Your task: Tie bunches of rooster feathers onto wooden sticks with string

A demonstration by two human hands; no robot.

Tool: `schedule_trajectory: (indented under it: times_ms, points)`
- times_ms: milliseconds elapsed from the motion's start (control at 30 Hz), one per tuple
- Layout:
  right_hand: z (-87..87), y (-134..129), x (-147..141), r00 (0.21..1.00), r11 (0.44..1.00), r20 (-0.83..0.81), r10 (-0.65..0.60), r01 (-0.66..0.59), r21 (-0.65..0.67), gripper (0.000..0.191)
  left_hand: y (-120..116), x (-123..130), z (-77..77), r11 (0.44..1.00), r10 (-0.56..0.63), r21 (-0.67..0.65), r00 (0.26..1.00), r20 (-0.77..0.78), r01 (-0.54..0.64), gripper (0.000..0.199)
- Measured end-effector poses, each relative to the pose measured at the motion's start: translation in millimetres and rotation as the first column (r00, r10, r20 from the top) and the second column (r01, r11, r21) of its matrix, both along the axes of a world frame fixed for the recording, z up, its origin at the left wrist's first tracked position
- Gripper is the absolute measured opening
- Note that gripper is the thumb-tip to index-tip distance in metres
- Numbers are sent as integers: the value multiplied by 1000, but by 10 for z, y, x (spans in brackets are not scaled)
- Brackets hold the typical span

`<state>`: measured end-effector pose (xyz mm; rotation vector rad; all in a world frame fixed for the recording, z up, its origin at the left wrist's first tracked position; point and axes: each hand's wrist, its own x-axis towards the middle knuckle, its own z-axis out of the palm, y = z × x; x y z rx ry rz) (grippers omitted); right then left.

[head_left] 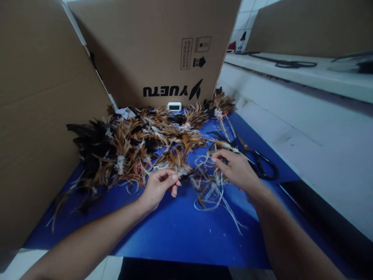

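Observation:
My left hand [161, 187] is over the blue table [175, 233], its thumb and fingers pinched together at the base of a small brown feather tuft [175, 160]; what lies between the fingertips is too small to make out. To the right, my right hand [233, 167] has its fingers closed beside a tangle of clear plastic strips [214, 194] and loose feathers. Whether it grips a strip is hidden. Bundles of brown and black feathers [125, 144], some with white down and pink ties, lie behind and left of my hands.
Black-handled scissors [264, 165] lie right of my right hand, near a dark flat object [320, 210]. A small white digital display [174, 107] stands before the large cardboard panel [157, 46]. Another cardboard panel [37, 116] rises at left. A white ledge [323, 74] runs along the right.

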<state>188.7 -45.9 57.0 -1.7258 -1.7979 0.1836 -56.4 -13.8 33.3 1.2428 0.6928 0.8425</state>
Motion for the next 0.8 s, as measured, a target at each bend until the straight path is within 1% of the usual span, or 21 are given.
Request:
schedule_trajectory:
  times_ms: [100, 200, 267, 300, 333, 367, 433, 500, 533, 633, 800]
  points:
    - [-30, 7, 70, 987, 993, 121, -110, 106, 43, 11, -4, 0, 6, 1000, 0, 0, 1000, -4, 0, 20]
    - [-87, 23, 147, 935, 978, 290, -205, 187, 90, 13, -2, -2, 4, 1000, -4, 3, 1000, -2, 4, 20]
    - [-116, 33, 175, 899, 971, 368, -237, 207, 121, 14, 0, -3, 1, 1000, -2, 1, 1000, 1, 2, 19]
    - [-123, 36, 175, 896, 972, 382, -228, 189, 136, 15, 1, -4, 0, 1000, 0, 1, 1000, 2, 0, 19]
    - [-124, 38, 164, 906, 978, 377, -191, 144, 148, 16, 2, -4, 0, 1000, 2, 1, 1000, 2, -2, 19]
    - [-119, 37, 141, 926, 985, 355, -125, 74, 154, 17, 2, -3, 1, 1000, 2, 1, 1000, 0, -2, 19]
    - [-97, 29, 67, 957, 986, 281, 75, -114, 125, 18, 2, 1, 4, 1000, 3, 1, 1000, 1, -3, 19]
    - [-70, 11, -30, 944, 958, 199, 265, -280, 54, 20, 3, 8, 9, 1000, 6, -2, 1000, 1, -6, 19]
    - [-59, 0, -78, 930, 942, 167, 328, -334, 10, 21, 3, 11, 11, 1000, 8, -5, 1000, 0, -8, 19]
    - [-46, -32, -190, 902, 909, 121, 415, -406, -92, 22, 7, 17, 13, 1000, 7, -11, 1000, -3, -7, 20]
    - [-43, -70, -219, 882, 883, 109, 458, -437, -170, 25, 7, 12, 7, 1000, 3, -3, 1000, -6, -3, 20]
